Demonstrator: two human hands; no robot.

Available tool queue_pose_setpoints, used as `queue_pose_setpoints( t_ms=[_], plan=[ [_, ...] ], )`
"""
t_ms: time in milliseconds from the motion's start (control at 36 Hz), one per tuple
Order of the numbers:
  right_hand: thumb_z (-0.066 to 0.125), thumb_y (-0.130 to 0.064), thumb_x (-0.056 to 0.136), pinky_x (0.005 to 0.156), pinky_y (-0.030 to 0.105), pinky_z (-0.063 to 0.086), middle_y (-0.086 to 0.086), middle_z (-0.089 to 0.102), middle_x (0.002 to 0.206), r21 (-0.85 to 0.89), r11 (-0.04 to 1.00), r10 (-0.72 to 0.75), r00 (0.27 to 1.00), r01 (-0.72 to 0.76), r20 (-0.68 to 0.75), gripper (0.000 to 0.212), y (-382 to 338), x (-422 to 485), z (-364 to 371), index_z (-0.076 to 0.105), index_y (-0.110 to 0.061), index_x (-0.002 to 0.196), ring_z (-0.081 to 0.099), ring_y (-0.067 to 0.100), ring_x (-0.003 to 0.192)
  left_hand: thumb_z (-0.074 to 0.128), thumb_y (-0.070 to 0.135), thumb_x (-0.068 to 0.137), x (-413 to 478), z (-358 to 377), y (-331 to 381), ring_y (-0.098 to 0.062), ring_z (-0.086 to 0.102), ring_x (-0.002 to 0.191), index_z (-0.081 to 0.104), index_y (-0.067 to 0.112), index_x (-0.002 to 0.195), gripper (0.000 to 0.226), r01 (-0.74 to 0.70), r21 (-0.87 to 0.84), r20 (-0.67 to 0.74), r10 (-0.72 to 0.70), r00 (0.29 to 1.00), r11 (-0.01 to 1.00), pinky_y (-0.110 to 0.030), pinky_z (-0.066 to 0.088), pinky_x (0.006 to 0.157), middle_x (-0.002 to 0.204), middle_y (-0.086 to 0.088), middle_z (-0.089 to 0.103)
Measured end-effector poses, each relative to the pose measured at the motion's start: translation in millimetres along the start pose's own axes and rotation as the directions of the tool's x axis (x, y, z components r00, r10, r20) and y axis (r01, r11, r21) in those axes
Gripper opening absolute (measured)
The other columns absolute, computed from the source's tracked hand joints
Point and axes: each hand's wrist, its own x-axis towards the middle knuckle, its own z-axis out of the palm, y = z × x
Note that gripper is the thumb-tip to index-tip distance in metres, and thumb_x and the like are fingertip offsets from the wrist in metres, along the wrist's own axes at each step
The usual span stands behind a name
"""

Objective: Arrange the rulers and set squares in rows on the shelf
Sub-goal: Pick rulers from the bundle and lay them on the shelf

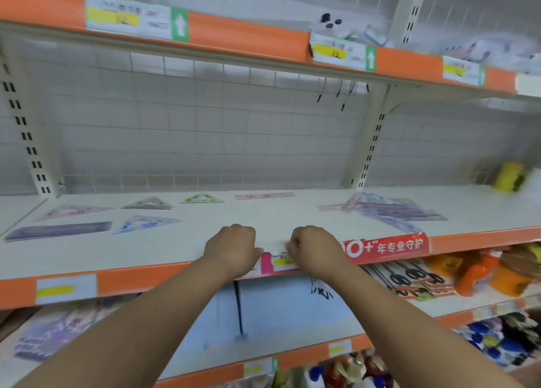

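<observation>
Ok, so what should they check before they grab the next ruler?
1. Hands free: the left hand and right hand sit curled at the front edge of the shelf; whether they hold anything: cannot tell.
2. Room to lay more: the middle of the shelf is bare: ok.
3. Laid pieces kept apart: the purple ruler and blue set square do not overlap: ok.
4. Front row filled: only those two lie in it: not ok.
5. Sorting done: the pile of rulers at the right is heaped and overlapping: not ok.
</observation>
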Motion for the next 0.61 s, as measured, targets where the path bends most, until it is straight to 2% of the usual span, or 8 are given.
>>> queue_pose_setpoints(
  t_ms=[139, 250, 611],
  plan=[
    [0.045, -0.029, 0.096, 0.073, 0.032, 0.041, 0.012, 0.064, 0.100, 0.002, 1.000, -0.019, 1.000, 0.019, 0.012, 0.027, 37.1, -6.6, -11.0, 0.062, -0.007, 0.097, 0.057, 0.030, 0.096, 0.047, 0.042, 0.096, 8.2, 6.5, 44.3, -0.025, 0.053, 0.109, 0.058, 0.016, 0.114, 0.033, 0.007, 0.004, -0.013, -0.007, 1.000, 1.000, -0.034, 0.046, 0.085, 0.118, -0.006, 0.056],
    [0.045, -0.029, 0.095, 0.077, 0.034, 0.046, 0.012, 0.064, 0.100, 0.025, 0.999, -0.021, 1.000, 0.020, 0.012, 0.027, 59.5, -7.0, -16.8, 0.062, -0.007, 0.095, 0.057, 0.029, 0.095, 0.048, 0.042, 0.095, 15.8, 11.2, 69.9, -0.025, 0.053, 0.110, 0.058, 0.016, 0.114, 0.034, -0.001, 0.008, -0.012, 0.001, 1.000, 1.000, -0.034, 0.046, 0.086, 0.118, -0.006, 0.056],
    [0.047, -0.033, 0.095, 0.076, 0.031, 0.043, 0.006, 0.064, 0.096, 0.031, 0.999, 0.040, 0.999, -0.040, -0.008, 0.024, 126.5, 25.9, -21.4, 0.059, -0.014, 0.087, 0.058, 0.025, 0.092, 0.046, 0.041, 0.096, 82.6, 19.8, 133.3, -0.023, 0.056, 0.102, 0.059, 0.015, 0.114, 0.034, -0.119, 0.048, -0.008, 0.120, 0.993, 0.992, -0.034, 0.049, 0.082, 0.113, -0.005, 0.059]
  ],
)
